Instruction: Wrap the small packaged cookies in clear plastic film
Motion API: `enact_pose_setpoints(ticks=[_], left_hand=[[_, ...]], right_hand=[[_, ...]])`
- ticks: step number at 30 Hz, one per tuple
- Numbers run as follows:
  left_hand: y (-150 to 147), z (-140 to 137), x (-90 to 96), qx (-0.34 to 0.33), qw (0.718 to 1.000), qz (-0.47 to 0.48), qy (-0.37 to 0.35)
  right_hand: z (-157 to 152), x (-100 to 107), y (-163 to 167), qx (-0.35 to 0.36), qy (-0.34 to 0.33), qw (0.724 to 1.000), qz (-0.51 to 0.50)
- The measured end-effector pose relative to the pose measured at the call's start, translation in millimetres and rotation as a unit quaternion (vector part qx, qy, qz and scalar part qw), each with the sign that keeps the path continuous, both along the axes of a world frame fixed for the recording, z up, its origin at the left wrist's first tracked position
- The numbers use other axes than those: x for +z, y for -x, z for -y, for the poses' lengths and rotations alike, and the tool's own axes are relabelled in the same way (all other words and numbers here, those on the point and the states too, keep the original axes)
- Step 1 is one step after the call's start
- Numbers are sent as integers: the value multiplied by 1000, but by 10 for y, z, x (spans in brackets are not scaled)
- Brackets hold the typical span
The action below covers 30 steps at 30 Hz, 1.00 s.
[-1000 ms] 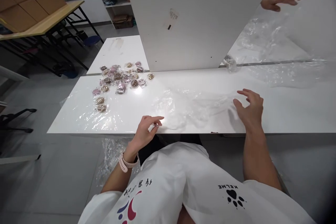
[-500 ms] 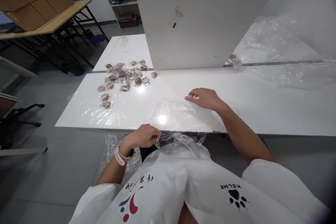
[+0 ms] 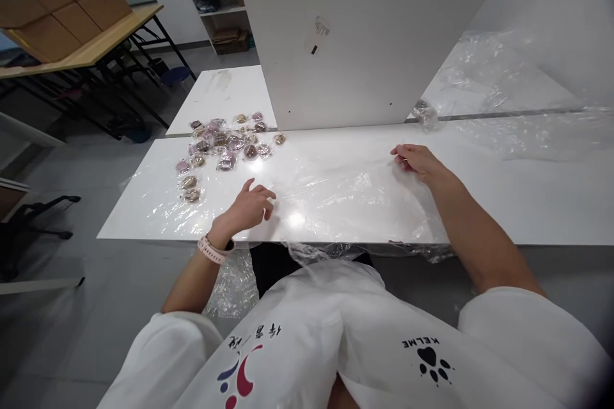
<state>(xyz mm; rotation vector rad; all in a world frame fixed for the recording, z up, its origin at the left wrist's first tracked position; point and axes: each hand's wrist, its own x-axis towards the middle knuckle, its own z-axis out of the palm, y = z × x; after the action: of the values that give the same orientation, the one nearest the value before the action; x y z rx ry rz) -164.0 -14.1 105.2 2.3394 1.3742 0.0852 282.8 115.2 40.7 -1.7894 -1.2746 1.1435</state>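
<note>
A sheet of clear plastic film point(image 3: 357, 195) lies over the white table in front of me, and part of it hangs past the near edge. My right hand point(image 3: 418, 162) pinches the film at its far right part. My left hand point(image 3: 250, 206), wearing a pink-strapped watch, hovers by the film's left side with its fingers apart and nothing in them. Beyond it to the left lie several small individually wrapped round pieces point(image 3: 225, 140), brown, tan and pinkish; what they are I cannot make out.
A tall white panel point(image 3: 355, 45) stands at the table's back. More crumpled clear plastic point(image 3: 503, 83) lies at the right, with a small wrapped bundle point(image 3: 425, 114) beside the panel. Loose clear film hangs below the near edge point(image 3: 235, 284). Brown boxes point(image 3: 67, 6) stand on another table.
My right hand has moved right and away from me, drawing the film flatter across the table. My left hand has let go near the table edge and moved forward, its fingers spreading.
</note>
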Motion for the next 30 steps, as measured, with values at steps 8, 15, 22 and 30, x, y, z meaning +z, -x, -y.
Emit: enact_pose_setpoints(ticks=[8, 15, 22, 30], left_hand=[[-741, -358, -23, 108, 973, 71, -193], [-994, 2, -664, -27, 998, -13, -51], [-618, 103, -630, -35, 997, 59, 26], [-37, -1313, -525, 307, 941, 55, -129]], right_hand=[[-18, 45, -184, -58, -126, 922, 362], [570, -157, 380, 141, -220, 887, 381], [521, -621, 432, 172, -163, 871, 430], [390, -618, 413, 165, -168, 868, 438]])
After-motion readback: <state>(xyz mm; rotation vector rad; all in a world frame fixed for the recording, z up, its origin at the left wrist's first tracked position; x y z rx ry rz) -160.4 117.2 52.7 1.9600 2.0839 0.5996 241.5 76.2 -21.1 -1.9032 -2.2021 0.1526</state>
